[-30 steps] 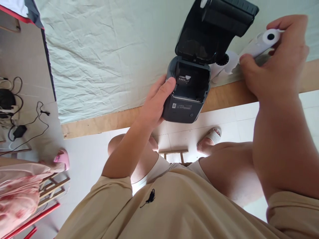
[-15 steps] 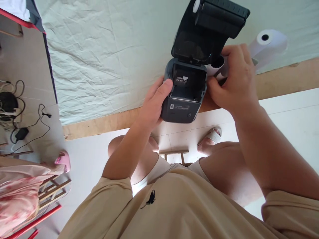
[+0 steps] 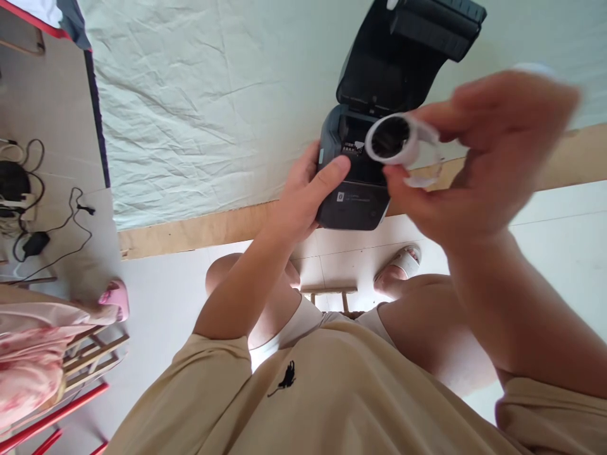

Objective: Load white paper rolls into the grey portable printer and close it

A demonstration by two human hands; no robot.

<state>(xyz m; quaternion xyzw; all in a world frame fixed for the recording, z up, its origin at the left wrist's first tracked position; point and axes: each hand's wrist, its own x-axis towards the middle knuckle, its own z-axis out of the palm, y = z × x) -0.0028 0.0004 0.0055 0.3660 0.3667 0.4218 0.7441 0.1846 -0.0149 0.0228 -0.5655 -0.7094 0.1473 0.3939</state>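
Observation:
My left hand [image 3: 313, 189] grips the left side of a dark grey portable label printer [image 3: 353, 205], thumb over its front rim. The printer's lid [image 3: 398, 57] stands swung open, and its paper bay shows a small printed label inside. Between the thumb and fingers of my right hand [image 3: 478, 158] is a small white paper roll [image 3: 412, 151] with a dark hollow core, its loose end curling off to the right. The roll overlaps the right side of the bay from my view; whether it touches the printer I cannot tell. My right hand is partly blurred.
A pale green cloth [image 3: 213, 114] covers the table, whose wooden edge [image 3: 199, 234] runs along the front. Behind my right hand, a white roll [image 3: 535, 68] is mostly hidden. Black cables and an adapter [image 3: 36, 243] lie on the floor at left, near another person's pink slipper [image 3: 116, 298].
My right hand has lifted the paper roll from beside the printer to over the bay's right side, turning its hollow end toward me. The printer has shifted slightly right.

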